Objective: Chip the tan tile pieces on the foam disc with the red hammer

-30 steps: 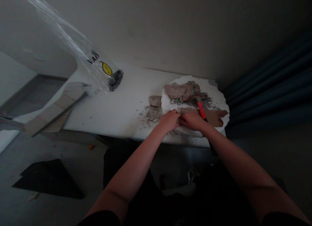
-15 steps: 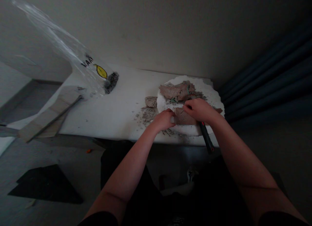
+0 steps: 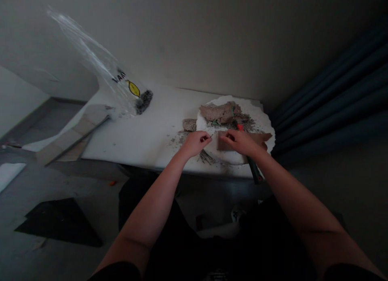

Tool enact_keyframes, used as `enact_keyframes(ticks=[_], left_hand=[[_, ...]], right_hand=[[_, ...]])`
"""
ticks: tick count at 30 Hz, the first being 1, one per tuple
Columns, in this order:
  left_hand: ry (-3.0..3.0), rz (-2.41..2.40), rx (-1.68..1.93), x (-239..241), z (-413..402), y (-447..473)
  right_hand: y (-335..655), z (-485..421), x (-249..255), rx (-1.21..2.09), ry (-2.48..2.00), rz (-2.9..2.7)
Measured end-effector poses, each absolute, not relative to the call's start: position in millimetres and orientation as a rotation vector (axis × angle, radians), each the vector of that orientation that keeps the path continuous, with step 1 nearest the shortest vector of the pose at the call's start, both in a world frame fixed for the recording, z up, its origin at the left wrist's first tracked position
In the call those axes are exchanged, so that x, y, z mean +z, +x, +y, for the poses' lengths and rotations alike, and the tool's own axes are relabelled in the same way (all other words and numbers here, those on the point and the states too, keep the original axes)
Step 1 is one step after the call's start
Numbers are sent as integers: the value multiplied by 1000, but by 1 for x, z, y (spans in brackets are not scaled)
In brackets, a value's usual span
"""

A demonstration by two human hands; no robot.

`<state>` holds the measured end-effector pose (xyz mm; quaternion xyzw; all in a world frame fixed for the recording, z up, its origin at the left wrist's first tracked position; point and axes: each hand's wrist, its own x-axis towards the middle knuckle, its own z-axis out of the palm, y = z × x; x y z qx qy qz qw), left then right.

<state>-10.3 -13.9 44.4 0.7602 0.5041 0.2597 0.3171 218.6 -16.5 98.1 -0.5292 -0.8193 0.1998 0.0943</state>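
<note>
My left hand [image 3: 196, 142] is closed in a pinch, with a short thin stick [image 3: 211, 136] showing at its fingertips, over the left side of a white scallop-edged sheet [image 3: 270, 129]. Just right of it, my right hand [image 3: 241, 142] has its fingers pressed together at a flat brown piece [image 3: 222, 143]; what they hold, if anything, is hidden. Beneath the right wrist lies a tool with a black handle [image 3: 254, 170] and a red part [image 3: 240, 127]. A small bunch of thin sticks [image 3: 206, 156] rests below my left hand.
Behind the hands lies a rough, cracked brown piece [image 3: 220, 112] amid crumbs. A smaller textured piece [image 3: 189, 125] sits left of the sheet on the white table [image 3: 145, 139]. A clear plastic bag [image 3: 113, 79] with dark contents stands left. Blue curtains [image 3: 330, 95] hang right.
My left hand has drawn slightly left and up, and the thin stick now shows in its fingers. My right hand has shifted a little lower. The view has moved slightly.
</note>
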Motion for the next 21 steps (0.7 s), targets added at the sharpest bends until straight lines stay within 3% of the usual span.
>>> enact_keyframes(ticks=[8,15,21], left_hand=[[1850,1694,-51,0,-29,-45],[1884,1927,-101,-18,-36,-13],[1974,1960,-237,11,-54,-9]], right_hand=[[263,-50,89,533,-1700,-2422],[260,-98,84,547,-1590,-2390],[267,-163,62,735,-1385,-2247]])
